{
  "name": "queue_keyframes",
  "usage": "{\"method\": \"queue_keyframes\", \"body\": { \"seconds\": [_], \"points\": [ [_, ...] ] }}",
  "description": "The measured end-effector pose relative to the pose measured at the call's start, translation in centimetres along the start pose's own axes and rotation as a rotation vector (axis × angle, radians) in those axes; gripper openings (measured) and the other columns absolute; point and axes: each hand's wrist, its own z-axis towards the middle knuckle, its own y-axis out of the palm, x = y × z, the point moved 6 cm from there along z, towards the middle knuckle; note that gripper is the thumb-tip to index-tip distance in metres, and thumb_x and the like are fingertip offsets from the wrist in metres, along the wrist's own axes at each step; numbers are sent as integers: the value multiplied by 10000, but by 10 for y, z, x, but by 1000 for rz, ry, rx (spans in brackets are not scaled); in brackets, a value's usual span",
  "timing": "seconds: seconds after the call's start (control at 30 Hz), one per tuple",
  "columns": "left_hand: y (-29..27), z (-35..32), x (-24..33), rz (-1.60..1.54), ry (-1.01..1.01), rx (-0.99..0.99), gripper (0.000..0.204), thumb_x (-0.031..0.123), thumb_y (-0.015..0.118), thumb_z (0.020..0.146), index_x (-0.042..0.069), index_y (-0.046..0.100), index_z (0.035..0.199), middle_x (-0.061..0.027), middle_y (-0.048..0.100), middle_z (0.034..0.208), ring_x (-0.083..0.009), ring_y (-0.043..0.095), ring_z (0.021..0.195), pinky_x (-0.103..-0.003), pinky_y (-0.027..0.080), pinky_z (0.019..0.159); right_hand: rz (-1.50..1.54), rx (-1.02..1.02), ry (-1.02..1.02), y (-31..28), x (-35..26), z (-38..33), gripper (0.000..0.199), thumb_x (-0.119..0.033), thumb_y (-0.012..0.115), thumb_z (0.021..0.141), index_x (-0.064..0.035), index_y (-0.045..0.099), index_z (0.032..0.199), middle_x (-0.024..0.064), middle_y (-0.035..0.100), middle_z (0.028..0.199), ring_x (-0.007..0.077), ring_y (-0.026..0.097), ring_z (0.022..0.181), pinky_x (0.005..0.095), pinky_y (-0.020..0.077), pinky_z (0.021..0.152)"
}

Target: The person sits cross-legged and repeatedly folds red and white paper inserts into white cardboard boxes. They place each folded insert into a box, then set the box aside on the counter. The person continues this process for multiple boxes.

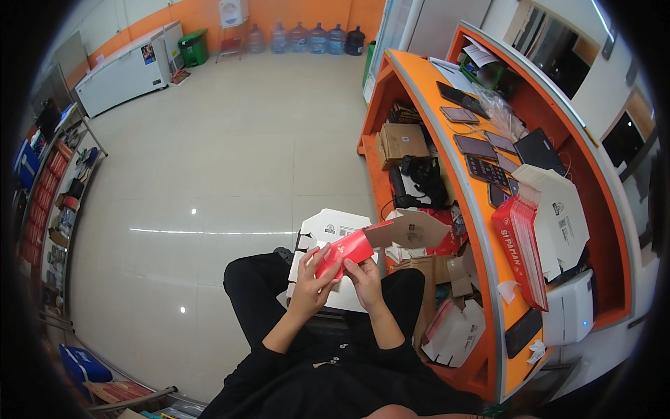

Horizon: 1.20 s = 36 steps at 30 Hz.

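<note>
Both my hands hold a red cardboard carton (pixel 356 246) in front of my lap. A wide flap (pixel 413 229) with a greyish-brown face sticks out from it to the right. My left hand (pixel 312 281) has its fingers spread over the red panel's left side and lower edge. My right hand (pixel 366 282) pinches the panel's lower right edge, thumb on top. Under the carton, flat white cardboard pieces (pixel 329 225) rest between my knees on a support that is mostly hidden.
An orange counter (pixel 513 359) at right carries phones (pixel 477 147), red folded cartons (pixel 518 255), white cardboard blanks (pixel 560 220) and a white device (pixel 569 314). Boxes (pixel 403 143) fill its shelves. A loaded rack (pixel 59 202) stands left; a chest freezer (pixel 125 80) and water bottles (pixel 299 38) are at the back.
</note>
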Motion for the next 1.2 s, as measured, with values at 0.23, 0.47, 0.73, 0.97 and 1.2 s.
{"method": "queue_keyframes", "body": {
  "seconds": [0.23,0.47,0.73,0.97,1.2],
  "points": [
    [1,1,2,35,-82,74,390,107,642,787,115,629,1176,-135,388,1413,-383,341,1246,-479,320,1015,-122,-102,-79,9,-1,-4,251,-85,540,917,-6,532,1155,79,611,1056,152,611,925,298,514,805],
    [-8,5,-11,-393,-303,-71,641,185,771,709,48,498,1273,-170,493,1282,-304,483,1118,-382,415,941,-576,-308,-119,1,-32,-9,304,-156,591,899,-22,545,1168,97,603,1092,172,593,989,356,490,859],
    [-29,14,-8,18,-173,-73,627,137,783,658,101,522,1227,-113,572,1170,-305,562,1065,-361,491,867,73,-8,24,-16,-70,-7,393,-166,487,924,-26,434,1287,115,540,1232,216,557,1106,366,477,887],
    [-42,22,3,-22,-240,76,646,125,794,647,79,528,1234,-135,569,1181,-312,565,1081,-370,488,881,-660,101,-314,-13,-60,-8,296,-58,649,845,8,552,1117,92,629,983,163,631,864,280,517,771],
    [-35,16,15,-15,-193,229,649,80,793,651,44,525,1241,-140,564,1171,-316,552,1096,-373,488,880,-549,288,-363,-9,-39,-12,336,-92,653,861,33,514,1141,118,623,1012,169,611,919,302,490,826]
  ]
}}
